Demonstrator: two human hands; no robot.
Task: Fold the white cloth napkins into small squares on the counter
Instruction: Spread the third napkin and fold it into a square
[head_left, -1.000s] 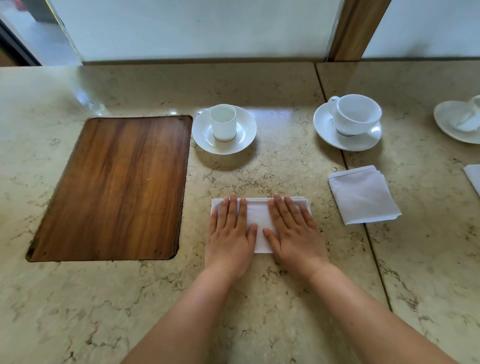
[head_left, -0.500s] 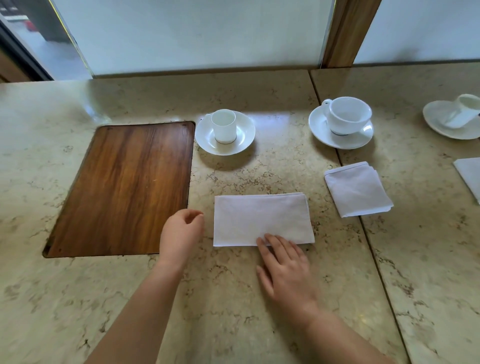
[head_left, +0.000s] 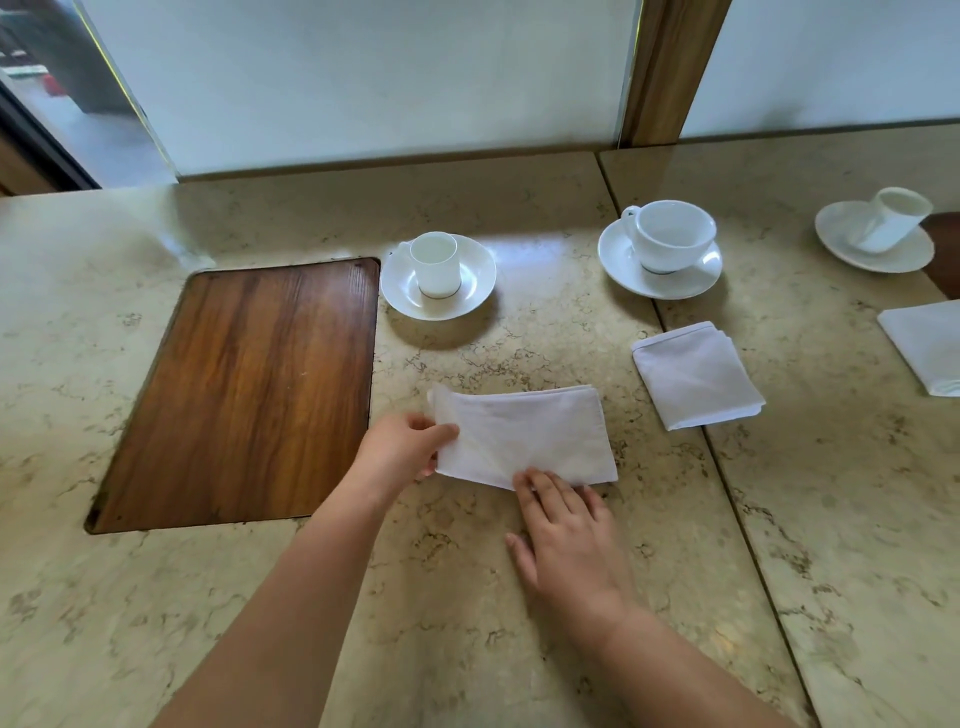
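A white cloth napkin (head_left: 530, 436), folded into a long rectangle, lies on the beige marble counter (head_left: 467, 597) in front of me. My left hand (head_left: 402, 447) pinches its left end, which is lifted a little off the counter. My right hand (head_left: 566, 535) lies flat with its fingertips pressing the napkin's near edge. A second napkin (head_left: 696, 374), folded into a small square, rests to the right. A third folded napkin (head_left: 930, 345) shows partly at the right edge.
A wooden inlay panel (head_left: 249, 389) is set into the counter at the left. Behind the napkins stand a small cup on a saucer (head_left: 439, 275), a larger cup on a saucer (head_left: 662, 249), and a tipped cup on a saucer (head_left: 878, 234). A frosted window runs along the back.
Both hands left the top of the napkin. My left hand moved to its left end, gripped it and raised it. My right hand slid back to the near edge.
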